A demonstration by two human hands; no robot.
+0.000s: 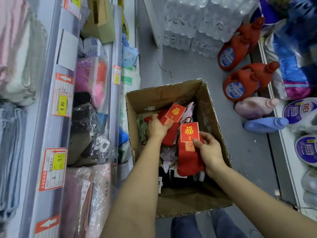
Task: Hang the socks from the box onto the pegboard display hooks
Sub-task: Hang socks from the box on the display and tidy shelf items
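Note:
An open cardboard box (164, 93) stands on the grey floor and holds several loose socks in red, lilac, green and black. My left hand (157, 127) grips a red pair of socks (171, 133) with a red and gold card label (175, 112) inside the box. My right hand (208, 148) pinches a second red pair of socks (187, 160) at the lower edge of its label (189, 132), slightly above the pile. No pegboard or hooks are in view.
Shelves (56, 103) with bagged textiles and price tags run along the left. Packs of water bottles (197, 23) stand behind the box. Red (243, 83), pink and blue detergent bottles (264, 124) lie on the floor at right, beside a white low shelf.

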